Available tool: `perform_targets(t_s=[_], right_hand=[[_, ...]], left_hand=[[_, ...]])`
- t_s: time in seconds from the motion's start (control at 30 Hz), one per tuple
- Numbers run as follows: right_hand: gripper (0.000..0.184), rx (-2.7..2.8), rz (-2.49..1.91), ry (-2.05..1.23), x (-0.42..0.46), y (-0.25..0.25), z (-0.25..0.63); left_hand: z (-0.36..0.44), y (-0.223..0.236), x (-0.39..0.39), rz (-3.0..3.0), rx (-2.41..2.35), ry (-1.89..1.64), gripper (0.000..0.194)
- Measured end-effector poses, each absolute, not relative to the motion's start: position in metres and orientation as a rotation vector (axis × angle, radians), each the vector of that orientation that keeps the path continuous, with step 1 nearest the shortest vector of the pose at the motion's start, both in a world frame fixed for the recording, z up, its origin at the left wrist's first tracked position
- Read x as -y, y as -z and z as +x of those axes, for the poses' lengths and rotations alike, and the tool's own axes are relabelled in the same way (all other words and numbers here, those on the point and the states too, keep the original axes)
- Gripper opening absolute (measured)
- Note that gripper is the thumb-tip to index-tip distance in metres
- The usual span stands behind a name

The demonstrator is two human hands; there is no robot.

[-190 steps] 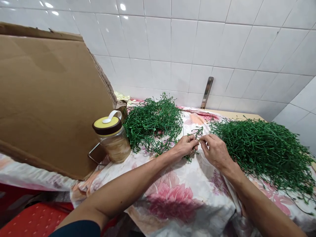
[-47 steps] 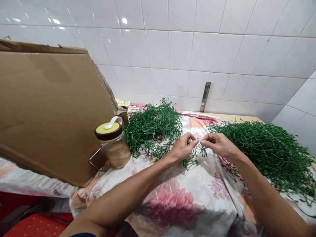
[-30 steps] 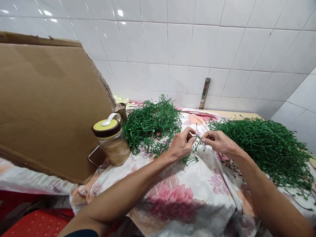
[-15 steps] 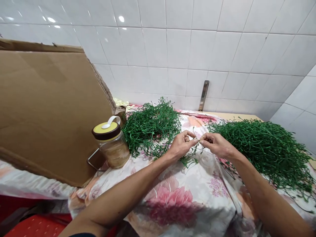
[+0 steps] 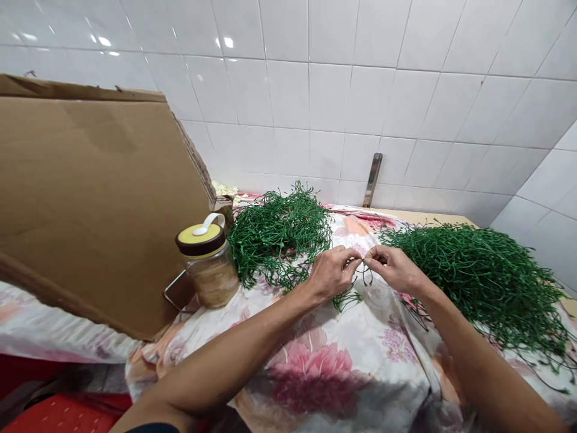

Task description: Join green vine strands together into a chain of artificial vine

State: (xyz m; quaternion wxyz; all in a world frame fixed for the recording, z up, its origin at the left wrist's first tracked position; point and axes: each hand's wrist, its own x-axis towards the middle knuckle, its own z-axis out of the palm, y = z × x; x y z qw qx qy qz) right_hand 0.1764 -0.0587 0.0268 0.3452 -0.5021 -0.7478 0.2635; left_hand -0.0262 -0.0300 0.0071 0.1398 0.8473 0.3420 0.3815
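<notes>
Snagging looks like the main risk here, since loose strands spread over much of the cloth and could catch on a finger or wrist. 1 white tiled wall [image 5: 315,96] runs along the far side, and 1 cardboard sheet [image 5: 90,204] stands up at the left, with 1 wooden surface [image 5: 424,217] showing at the far right. 1 floral cloth [image 5: 311,373] covers that surface, its soft folds hanging at the near edge, so a forearm dragging across it could rumple it and shift whatever sits on top. 2 heaps of green strands [image 5: 478,282] lie on the cloth, the larger at the right and the smaller [image 5: 279,237] towards the far left. Their tangled, springy strands could pull a whole clump along if 1 end is tugged too hard. 1 glass jar [image 5: 210,279] with 1 yellow and brown lid stands between the cardboard sheet and the smaller heap, where a wide swing of the left arm could knock it over. 2 bare hands meet between the heaps, the left hand [image 5: 331,273] and the right hand [image 5: 392,270] both closed in tight pinches on 1 thin green sprig [image 5: 348,299], which could slip free if either pinch loosens
</notes>
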Motion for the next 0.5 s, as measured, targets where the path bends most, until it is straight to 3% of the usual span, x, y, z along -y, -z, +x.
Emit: perform_targets(t_s=[0.2, 0.5], right_hand=[[0.022, 2.002, -1.364, -0.531, 0.0583, -0.0238, 0.1752], [0.026, 1.899, -1.294, -0.588, 0.0567, -0.0174, 0.1696]], left_hand=[[-0.0257, -0.0105, 0.0318, 2.378, -1.048, -0.972, 0.021], [-0.0237, -0.0045, 0.0276, 2.145, -1.022, -1.087, 0.028]])
